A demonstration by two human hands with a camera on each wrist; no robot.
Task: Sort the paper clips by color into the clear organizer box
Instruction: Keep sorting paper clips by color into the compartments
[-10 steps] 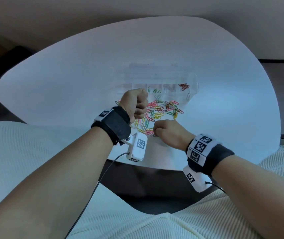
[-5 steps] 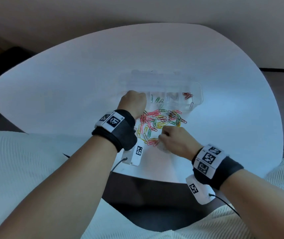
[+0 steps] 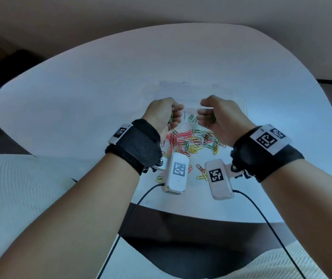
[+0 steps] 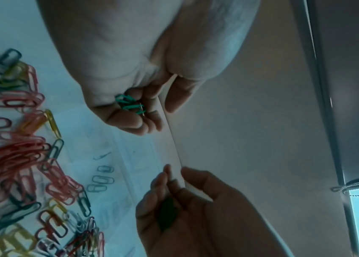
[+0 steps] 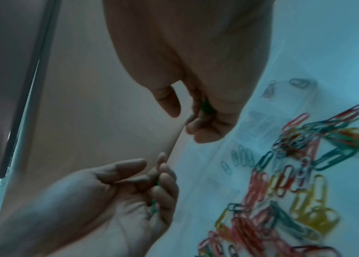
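A pile of mixed paper clips (image 3: 193, 141) in red, yellow, green and white lies on the white table (image 3: 80, 97), just in front of the clear organizer box (image 3: 242, 106). A few green clips (image 3: 191, 118) lie in one of its compartments. My left hand (image 3: 176, 115) and right hand (image 3: 203, 115) hover side by side over the box's near edge, palms facing each other. The left holds green clips (image 4: 130, 104) in its curled fingers. The right also cups green clips (image 5: 206, 106). The hands hide part of the box.
A few stray clips (image 3: 201, 172) lie near the table's front edge (image 3: 181, 214), below my wrists. Cables hang from both wrist cameras toward my lap. The box's right end compartments (image 5: 299, 83) hold a few clips.
My right hand has lifted from the pile's near edge and come up over the box. My left hand has turned palm inward. Both now hold green clips.
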